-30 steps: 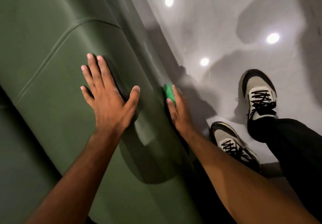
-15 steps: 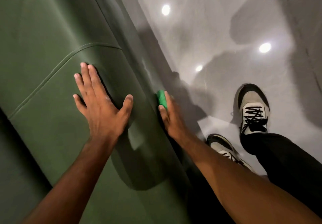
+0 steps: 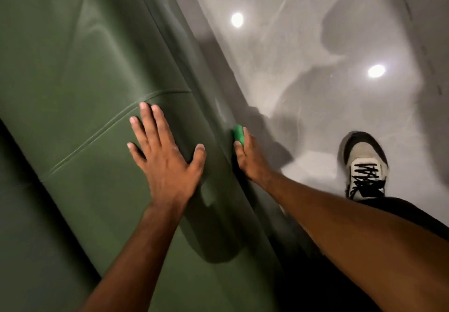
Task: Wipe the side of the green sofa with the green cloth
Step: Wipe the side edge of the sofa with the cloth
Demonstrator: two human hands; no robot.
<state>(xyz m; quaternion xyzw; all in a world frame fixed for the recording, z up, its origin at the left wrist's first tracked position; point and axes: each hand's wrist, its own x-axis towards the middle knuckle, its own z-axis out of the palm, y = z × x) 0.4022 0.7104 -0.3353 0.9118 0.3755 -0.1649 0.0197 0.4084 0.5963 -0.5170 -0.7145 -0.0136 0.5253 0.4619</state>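
The green sofa [image 3: 80, 73] fills the left half of the view, its rounded arm running from top to bottom. My left hand [image 3: 165, 156] lies flat on top of the arm, fingers spread, holding nothing. My right hand [image 3: 250, 161] presses against the outer side of the sofa. The bright green cloth [image 3: 238, 134] is under its fingers, and only a small bunched part shows past the fingertips. The rest of the cloth is hidden between my palm and the sofa side.
A glossy grey floor [image 3: 303, 81] lies to the right of the sofa, with ceiling lights reflected in it. One grey and black sneaker [image 3: 364, 163] and a dark trouser leg [image 3: 418, 217] stand on the floor beside my right arm.
My right hand has slid the cloth slightly further along the sofa side. The view has shifted, and the nearer sneaker has dropped out of sight behind my right arm. My left hand stays planted.
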